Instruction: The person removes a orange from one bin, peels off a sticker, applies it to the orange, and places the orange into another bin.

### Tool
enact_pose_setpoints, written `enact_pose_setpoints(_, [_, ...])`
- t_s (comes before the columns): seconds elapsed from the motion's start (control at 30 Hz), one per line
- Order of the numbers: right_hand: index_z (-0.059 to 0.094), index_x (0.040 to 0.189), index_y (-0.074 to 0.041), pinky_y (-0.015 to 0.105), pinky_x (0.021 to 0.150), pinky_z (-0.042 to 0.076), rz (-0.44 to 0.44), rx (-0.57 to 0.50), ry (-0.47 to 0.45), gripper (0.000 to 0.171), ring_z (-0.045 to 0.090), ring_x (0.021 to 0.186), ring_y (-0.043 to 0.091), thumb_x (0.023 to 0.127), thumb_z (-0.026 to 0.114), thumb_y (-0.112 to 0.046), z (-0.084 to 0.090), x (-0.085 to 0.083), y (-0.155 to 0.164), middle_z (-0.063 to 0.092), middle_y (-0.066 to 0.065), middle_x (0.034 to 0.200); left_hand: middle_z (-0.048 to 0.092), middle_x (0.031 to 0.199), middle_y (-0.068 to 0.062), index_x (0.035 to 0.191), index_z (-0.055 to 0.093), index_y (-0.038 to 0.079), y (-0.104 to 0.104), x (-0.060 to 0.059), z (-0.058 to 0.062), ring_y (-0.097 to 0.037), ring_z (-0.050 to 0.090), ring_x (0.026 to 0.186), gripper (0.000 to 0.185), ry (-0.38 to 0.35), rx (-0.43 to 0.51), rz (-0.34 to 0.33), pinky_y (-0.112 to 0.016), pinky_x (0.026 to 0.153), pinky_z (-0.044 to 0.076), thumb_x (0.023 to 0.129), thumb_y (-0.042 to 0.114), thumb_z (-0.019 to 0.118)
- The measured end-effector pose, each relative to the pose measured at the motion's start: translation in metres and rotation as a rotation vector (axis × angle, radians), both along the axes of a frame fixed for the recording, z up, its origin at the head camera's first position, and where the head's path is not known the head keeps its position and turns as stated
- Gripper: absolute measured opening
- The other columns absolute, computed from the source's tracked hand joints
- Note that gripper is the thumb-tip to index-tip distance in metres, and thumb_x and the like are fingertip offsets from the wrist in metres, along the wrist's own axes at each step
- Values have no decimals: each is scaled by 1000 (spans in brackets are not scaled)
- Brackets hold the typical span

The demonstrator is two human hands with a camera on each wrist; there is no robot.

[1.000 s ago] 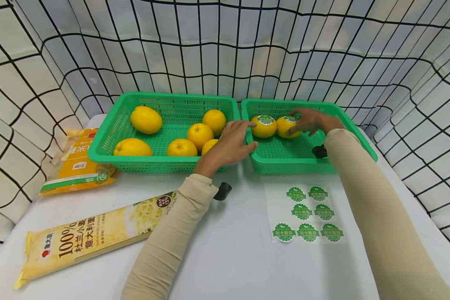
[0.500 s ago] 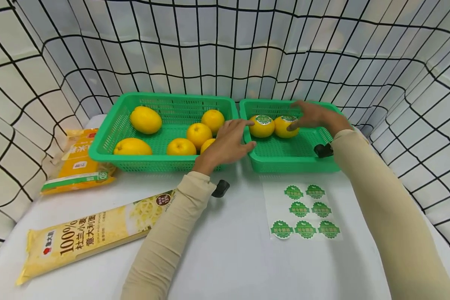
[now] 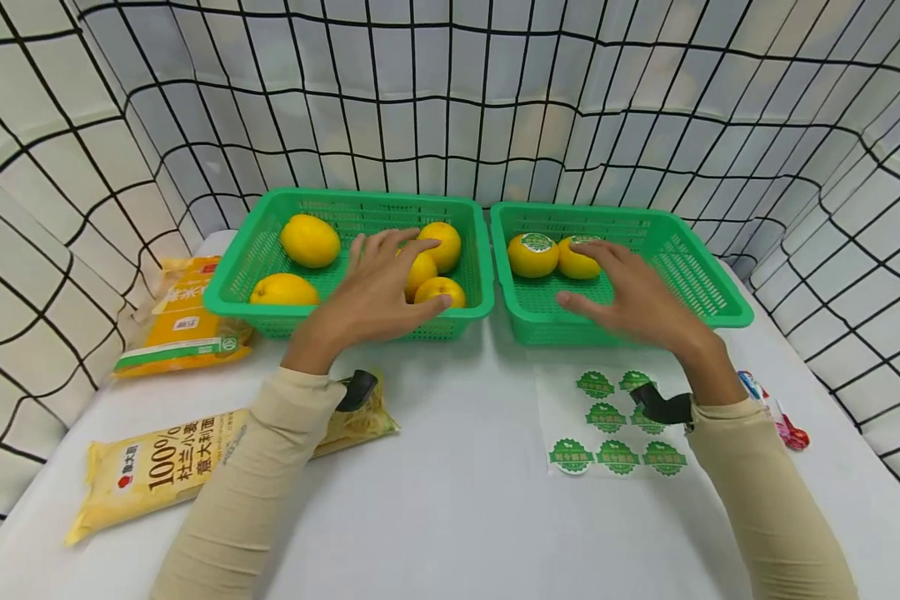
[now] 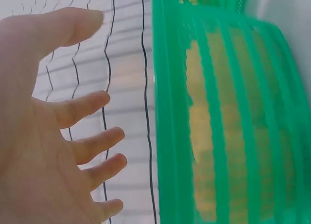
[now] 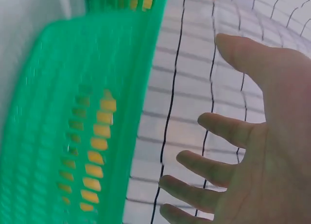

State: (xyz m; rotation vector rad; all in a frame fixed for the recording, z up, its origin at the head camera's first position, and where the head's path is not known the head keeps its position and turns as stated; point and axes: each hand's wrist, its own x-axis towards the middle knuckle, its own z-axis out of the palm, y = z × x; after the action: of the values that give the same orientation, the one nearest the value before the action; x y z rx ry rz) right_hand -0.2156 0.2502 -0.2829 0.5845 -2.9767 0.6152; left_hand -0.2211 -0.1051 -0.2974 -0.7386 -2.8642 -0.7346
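Note:
My left hand (image 3: 375,292) hovers over the front of the left green basket (image 3: 348,198), fingers spread and holding nothing. Round oranges (image 3: 439,291) lie under and beside it, partly hidden by the fingers. Two oval yellow fruits (image 3: 311,241) rest at that basket's left end. Above the front of the right green basket (image 3: 607,215) is my right hand (image 3: 637,300), also empty with parted fingers. Two yellow fruits (image 3: 533,255) with green stickers on top sit in that basket's left part. Both wrist views show loose, bare fingers beside a basket wall (image 4: 170,117).
A sheet of green round stickers (image 3: 617,457) lies in front of the right basket. A long pasta pack (image 3: 157,475) and an orange food bag (image 3: 187,321) lie at left. A small red-and-blue packet (image 3: 793,435) is beside my right forearm. Black netting (image 3: 450,100) surrounds the table.
My left hand has moved left from between the baskets to over the oranges. My right hand has drawn back from the stickered fruits toward me. The small packet has come into view.

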Motion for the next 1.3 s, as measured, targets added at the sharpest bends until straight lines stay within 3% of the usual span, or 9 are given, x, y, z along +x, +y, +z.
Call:
enact_pose_setpoints(0.23, [35,166,-18,71,122,26,38,-47,20,81,28,157,43,102,63,-59,-23,6,-31,28,13,173,27,172,-18,165,35,11,-42,-5,-9,-43,19,159,77,-60,53,62,-65,128,11,104,48,64])
enact_pose_setpoints(0.4, [34,167,-21,73,121,27,43,-82,0,79,24,160,42,104,59,-61,-36,2,-57,23,11,175,31,170,-19,164,35,7,-50,-14,-23,-42,19,160,75,-103,117,67,-63,129,12,105,41,66])
enact_pose_setpoints(0.57, [36,166,-27,71,120,30,55,-103,32,73,25,160,38,105,56,-61,-43,-4,-76,22,9,176,30,170,-19,164,34,7,-55,-18,-26,-42,18,161,76,-124,139,69,-64,129,13,105,41,66])
enact_pose_setpoints(0.8, [42,163,-31,72,120,30,26,-99,30,68,26,160,39,105,54,-63,-46,-8,-91,21,10,176,28,171,-19,164,34,7,-59,-18,-22,-44,17,160,75,-139,134,80,-68,125,21,104,40,67])
enact_pose_setpoints(1.0, [53,157,-28,70,116,38,5,-30,106,61,35,156,41,106,54,-62,-51,-9,-97,30,14,173,28,171,-21,164,35,6,-59,-20,-19,-46,18,159,75,-149,140,78,-68,125,23,105,37,68])
enact_pose_setpoints(1.2, [53,157,-27,69,116,38,-4,-25,118,61,36,155,40,106,53,-61,-56,-5,-99,31,15,172,29,169,-24,164,34,4,-57,-45,-1,-46,22,158,73,-184,99,29,-67,124,25,106,36,66])
enact_pose_setpoints(1.3, [53,156,-27,69,117,37,-4,-36,128,61,36,155,40,106,54,-60,-55,-4,-100,32,15,172,29,170,-23,164,35,9,-59,-60,10,-45,24,157,72,-258,113,16,-66,124,27,107,40,65])
